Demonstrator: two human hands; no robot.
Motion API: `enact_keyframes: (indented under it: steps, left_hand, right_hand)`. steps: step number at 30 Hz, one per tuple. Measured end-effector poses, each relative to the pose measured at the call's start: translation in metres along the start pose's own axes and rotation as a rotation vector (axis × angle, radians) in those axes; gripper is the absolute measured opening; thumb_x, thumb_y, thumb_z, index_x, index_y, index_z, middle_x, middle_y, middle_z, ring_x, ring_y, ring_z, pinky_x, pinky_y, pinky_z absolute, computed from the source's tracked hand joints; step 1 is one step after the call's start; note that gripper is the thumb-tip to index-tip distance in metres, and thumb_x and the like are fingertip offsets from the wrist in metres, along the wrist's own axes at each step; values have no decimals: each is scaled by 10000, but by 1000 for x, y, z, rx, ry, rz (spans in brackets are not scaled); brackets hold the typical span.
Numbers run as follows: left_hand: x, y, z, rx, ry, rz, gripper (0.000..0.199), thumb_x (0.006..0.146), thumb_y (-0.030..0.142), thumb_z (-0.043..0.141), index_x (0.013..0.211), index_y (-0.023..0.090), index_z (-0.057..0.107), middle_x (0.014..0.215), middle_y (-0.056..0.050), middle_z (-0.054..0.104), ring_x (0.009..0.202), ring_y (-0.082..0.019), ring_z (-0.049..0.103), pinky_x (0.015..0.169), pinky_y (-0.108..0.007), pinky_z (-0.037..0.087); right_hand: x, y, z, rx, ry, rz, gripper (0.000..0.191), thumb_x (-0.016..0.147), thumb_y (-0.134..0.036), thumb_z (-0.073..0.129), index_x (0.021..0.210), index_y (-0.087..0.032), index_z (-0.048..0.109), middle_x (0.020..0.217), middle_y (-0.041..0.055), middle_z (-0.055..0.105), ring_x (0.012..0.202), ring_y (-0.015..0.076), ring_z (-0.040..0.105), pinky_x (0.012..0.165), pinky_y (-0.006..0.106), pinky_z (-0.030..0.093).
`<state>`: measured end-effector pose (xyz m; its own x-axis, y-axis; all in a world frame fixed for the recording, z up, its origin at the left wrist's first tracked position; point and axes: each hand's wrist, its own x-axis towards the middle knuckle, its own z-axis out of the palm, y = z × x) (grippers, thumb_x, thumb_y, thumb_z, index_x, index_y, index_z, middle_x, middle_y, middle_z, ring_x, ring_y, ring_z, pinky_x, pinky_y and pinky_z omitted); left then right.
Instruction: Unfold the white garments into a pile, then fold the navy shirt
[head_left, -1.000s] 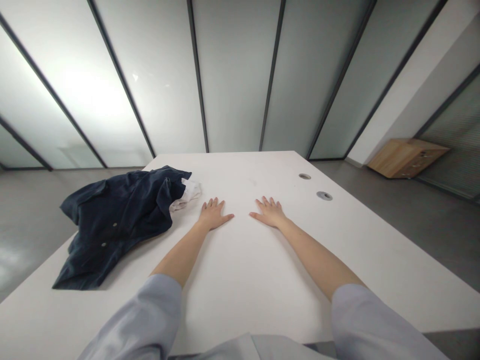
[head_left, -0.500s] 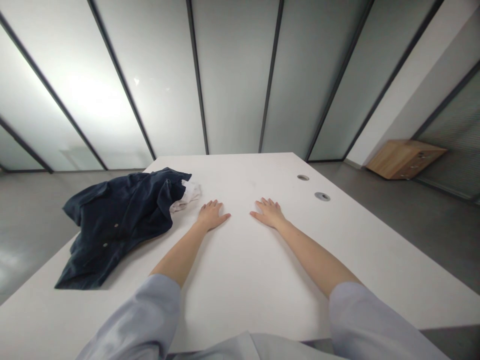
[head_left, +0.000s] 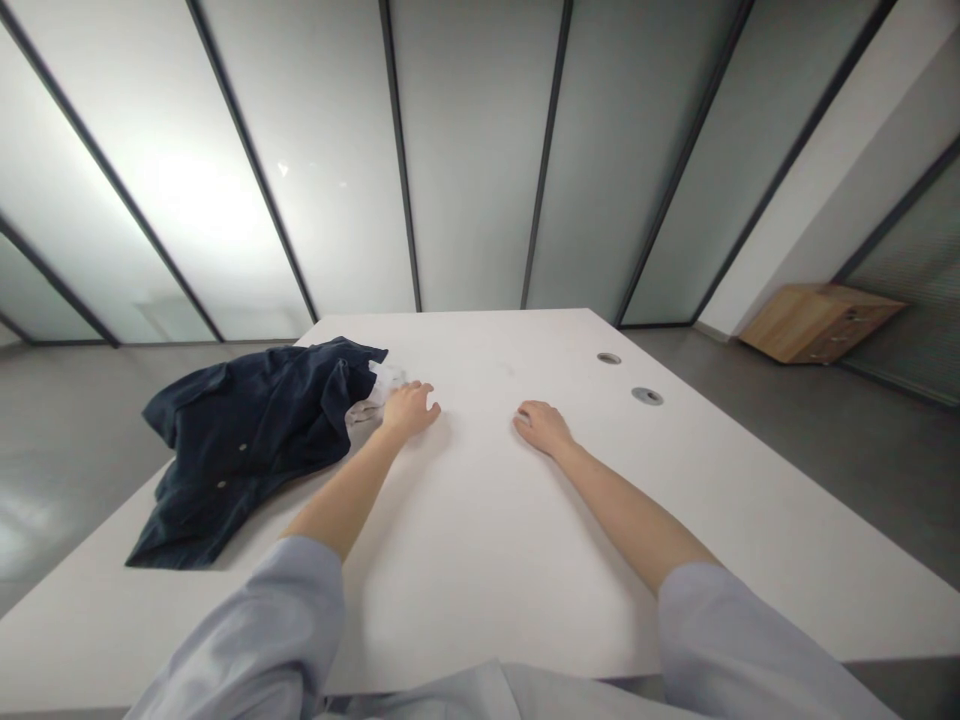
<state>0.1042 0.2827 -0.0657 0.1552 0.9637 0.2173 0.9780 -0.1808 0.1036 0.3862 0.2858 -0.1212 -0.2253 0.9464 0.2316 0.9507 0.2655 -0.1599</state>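
Observation:
A dark navy garment with light buttons (head_left: 247, 440) lies crumpled on the left part of the white table (head_left: 480, 560). From under its right edge a whitish cloth (head_left: 386, 378) sticks out. My left hand (head_left: 409, 408) is beside this cloth, partly in front of it, fingers apart and slightly bent, holding nothing visible. On the bare tabletop right of centre rests my right hand (head_left: 544, 427), its fingers curled in and nothing visible in them.
Two round cable holes (head_left: 608, 358) (head_left: 646, 396) are set in the table's right side. Frosted glass panels (head_left: 472, 150) stand behind the table. A wooden drawer cabinet (head_left: 821, 322) is on the floor at the right.
My left hand has lifted and moved left and a little back toward the whitish cloth. The fingers of my right hand, spread flat before, have curled in.

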Motion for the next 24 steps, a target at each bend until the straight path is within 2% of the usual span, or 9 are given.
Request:
enact_keyframes:
  steps: [4, 6, 8, 11, 14, 17, 19, 22, 24]
  left_hand:
    - [6, -27, -26, 96, 260, -70, 494, 831, 404, 479, 1288, 225, 536, 1381, -113, 478, 1302, -335, 362, 1092, -483, 231]
    - [11, -46, -39, 154, 302, -154, 583, 800, 443, 528, 1334, 213, 484, 1457, -127, 392, 1355, -358, 275, 1113, -521, 155]
    - [15, -67, -49, 194, 289, -275, 675, 759, 487, 571, 1350, 184, 456, 1479, -168, 353, 1368, -390, 237, 1097, -577, 133]
    - [16, -97, -57, 157, 203, -441, 695, 748, 522, 568, 1333, 159, 475, 1427, -221, 409, 1307, -428, 325, 1021, -610, 256]
    - [10, -117, -55, 95, 173, -476, 537, 822, 438, 486, 1295, 188, 530, 1352, -199, 499, 1214, -405, 441, 945, -568, 363]
    - [4, -124, -49, 34, 284, -442, 404, 859, 348, 426, 1196, 212, 603, 1307, -162, 550, 1192, -378, 469, 942, -553, 371]
    - [5, -125, -48, -79, 350, -494, 345, 857, 325, 429, 1103, 200, 635, 1250, -163, 586, 1164, -370, 496, 940, -546, 377]
    - [17, -130, -56, -388, 516, -728, 258, 846, 271, 431, 966, 164, 633, 1115, -169, 636, 1081, -333, 558, 931, -499, 404]
    - [31, -133, -65, -561, 666, -867, 247, 854, 213, 378, 943, 149, 600, 1074, -157, 636, 1045, -287, 573, 934, -452, 414]
  right_hand:
    - [1, -2, -1, 8, 144, -8, 319, 901, -263, 383, 888, -175, 689, 948, 82, 701, 911, 210, 599, 832, 300, 376]
    - [1, -3, -1, 12, 183, -31, 307, 891, -253, 391, 840, -175, 684, 890, 78, 699, 868, 206, 595, 811, 297, 367]
    - [0, -3, 0, 15, 194, -43, 297, 879, -244, 398, 808, -176, 678, 853, 75, 694, 832, 201, 590, 788, 293, 360]
    - [0, -3, 1, 14, 195, -48, 290, 872, -244, 402, 785, -177, 670, 829, 69, 690, 803, 196, 584, 764, 286, 353]
    - [0, -2, 3, 13, 185, -63, 278, 868, -243, 409, 772, -179, 661, 822, 62, 689, 791, 190, 582, 758, 282, 351]
    - [0, -2, 4, 12, 176, -73, 270, 864, -242, 413, 761, -181, 654, 816, 59, 690, 784, 187, 582, 754, 281, 350]
    - [1, -2, 4, 9, 174, -76, 269, 863, -239, 411, 759, -181, 653, 815, 61, 690, 785, 189, 584, 753, 281, 350]
    - [1, -3, 4, 4, 169, -76, 271, 861, -233, 406, 763, -180, 652, 820, 67, 690, 794, 194, 587, 753, 281, 351]
    - [1, -4, 3, -3, 160, -71, 270, 861, -232, 407, 763, -180, 653, 821, 69, 690, 797, 196, 588, 750, 282, 352]
